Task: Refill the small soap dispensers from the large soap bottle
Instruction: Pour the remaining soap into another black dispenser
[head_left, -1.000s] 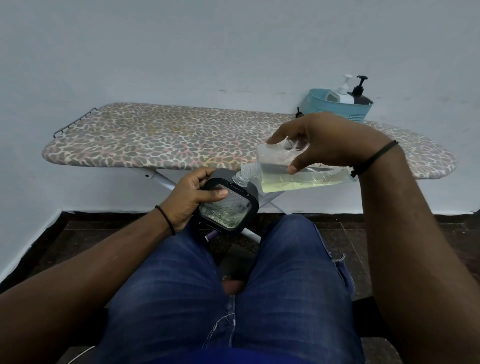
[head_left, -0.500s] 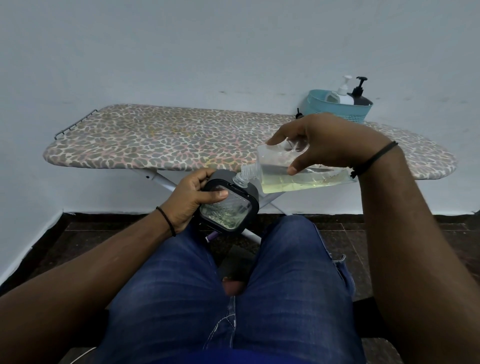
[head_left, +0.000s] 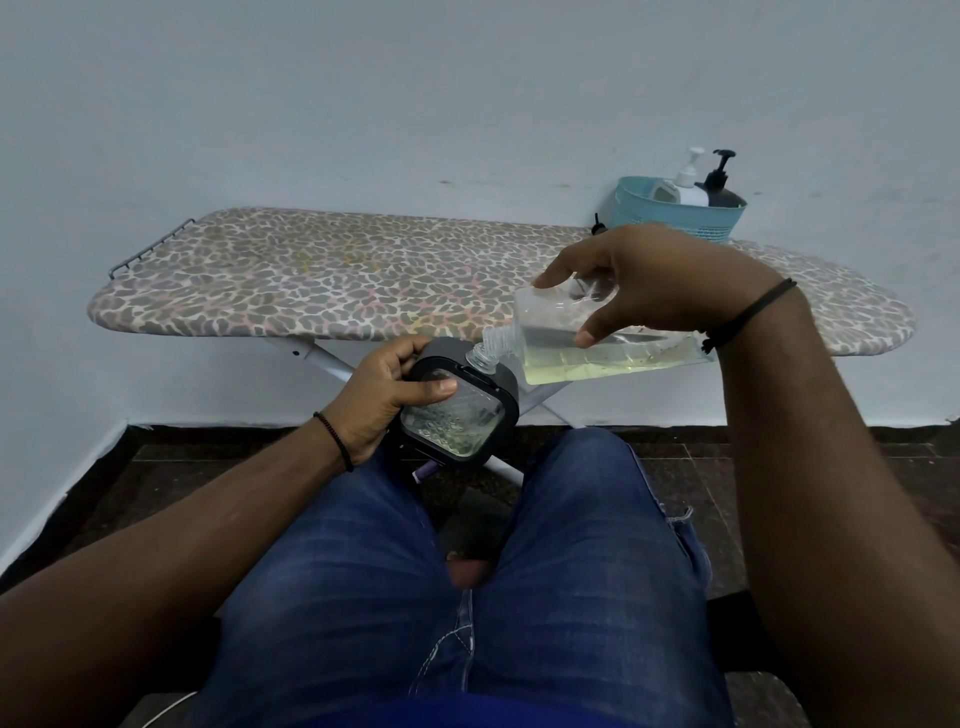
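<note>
My right hand (head_left: 644, 280) grips a clear large soap bottle (head_left: 582, 358) that lies almost level, with pale yellow liquid pooled along its lower side. Its open neck rests at the top of a small black square dispenser (head_left: 457, 410) with a clear window showing liquid inside. My left hand (head_left: 387, 400) holds this dispenser from the left, thumb across the window, above my left knee. Two more pump dispensers, one white (head_left: 688, 182) and one black (head_left: 719, 184), stand in a teal basket (head_left: 675, 218) at the back right.
A leopard-print ironing board (head_left: 363, 275) stretches across in front of me against a pale wall. The basket sits on its right end. Its white metal legs (head_left: 332, 364) cross behind the dispenser. My jeans-clad legs fill the lower view over a dark tiled floor.
</note>
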